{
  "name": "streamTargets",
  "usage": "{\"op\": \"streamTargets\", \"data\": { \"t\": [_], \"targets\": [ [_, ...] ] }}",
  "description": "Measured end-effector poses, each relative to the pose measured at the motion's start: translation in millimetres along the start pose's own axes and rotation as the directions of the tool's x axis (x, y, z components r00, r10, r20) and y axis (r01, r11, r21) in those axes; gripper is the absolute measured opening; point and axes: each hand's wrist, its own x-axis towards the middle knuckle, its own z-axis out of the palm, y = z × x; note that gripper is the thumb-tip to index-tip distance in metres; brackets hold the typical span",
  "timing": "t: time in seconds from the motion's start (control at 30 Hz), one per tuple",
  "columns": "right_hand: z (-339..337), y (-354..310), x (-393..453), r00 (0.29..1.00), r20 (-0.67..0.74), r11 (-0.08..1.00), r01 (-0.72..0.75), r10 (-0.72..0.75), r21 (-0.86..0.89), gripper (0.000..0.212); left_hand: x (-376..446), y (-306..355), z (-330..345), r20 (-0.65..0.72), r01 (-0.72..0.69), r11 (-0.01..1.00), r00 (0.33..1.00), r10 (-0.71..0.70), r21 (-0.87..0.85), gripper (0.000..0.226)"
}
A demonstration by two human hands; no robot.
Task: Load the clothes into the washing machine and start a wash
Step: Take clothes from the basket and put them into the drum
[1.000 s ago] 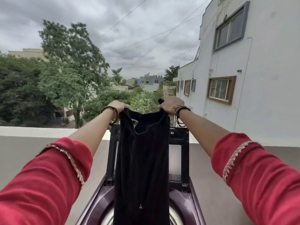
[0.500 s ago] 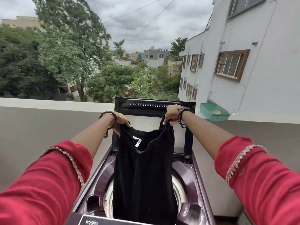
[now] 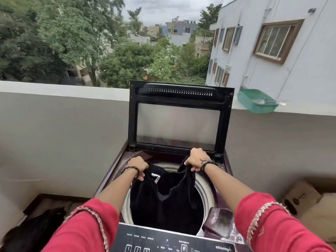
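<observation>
A black garment with a white label hangs down into the round drum of a maroon top-loading washing machine. My left hand grips its left shoulder and my right hand grips its right shoulder, just above the drum's rim. The machine's lid stands upright behind my hands. The control panel with buttons runs along the near edge. Most of the garment's lower part is inside the drum and hard to tell apart from the dark interior.
A grey parapet wall stands behind the machine. A green plastic tub sits on the ledge at the right. Dark clothes lie on the floor at the lower left. A cardboard box stands to the right.
Both hands have come down with the black garment from chest height to the drum's rim, and the garment has sunk into the drum. My view has tilted downward.
</observation>
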Motion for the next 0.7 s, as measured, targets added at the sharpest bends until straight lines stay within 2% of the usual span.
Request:
{"op": "streamTargets", "data": {
  "t": [0.07,0.13,0.17,0.2,0.27,0.33,0.37,0.43,0.57,0.7],
  "targets": [
    [16.9,7.5,0.9,1.000,0.007,0.998,-0.015,0.015,0.053,0.024,4.8,-10.4,14.7,0.051,0.030,0.999,0.998,-0.028,-0.038,0.012],
    [36.4,13.9,0.9,0.992,0.120,0.992,-0.051,0.037,0.113,0.020,3.8,-19.4,30.6,0.261,0.060,0.997,0.964,-0.047,-0.041,0.058],
    [45.3,17.5,-0.2,0.982,0.186,0.990,-0.065,0.042,0.123,0.017,3.2,-21.4,38.7,0.341,0.064,0.998,0.939,-0.050,-0.028,0.072],
    [52.3,20.7,-1.6,0.972,0.230,0.992,-0.066,0.039,0.110,0.013,4.1,-22.4,46.2,0.344,0.049,0.999,0.938,-0.047,0.003,0.075],
    [60.4,26.9,-4.4,0.973,0.231,0.997,-0.031,0.014,0.069,0.012,4.6,-19.7,59.4,0.263,0.006,0.999,0.965,-0.017,0.042,0.055],
    [62.1,32.3,-6.7,0.986,0.165,0.999,-0.003,-0.005,0.051,0.022,3.6,-8.7,69.5,0.215,-0.026,1.000,0.976,0.022,0.017,0.017],
    [61.8,35.1,-8.0,0.992,0.128,0.998,0.005,-0.013,0.064,0.024,2.0,-1.3,74.9,0.213,-0.027,0.999,0.977,0.034,-0.036,0.007],
    [57.5,40.8,-12.2,1.000,0.029,0.997,0.007,-0.010,0.077,0.024,-3.7,19.1,87.2,0.191,-0.039,0.986,0.979,0.070,-0.163,0.020],
    [33.7,72.9,-25.9,0.978,-0.208,0.995,0.018,0.003,0.097,0.023,-27.7,74.7,124.0,0.025,-0.236,0.937,0.968,0.251,-0.259,0.021],
    [-0.3,145.6,-49.7,0.950,-0.282,0.977,-0.076,0.132,0.201,0.019,-53.1,145.0,175.7,0.066,-0.350,0.903,0.924,0.376,-0.249,0.034]
  ]
}}
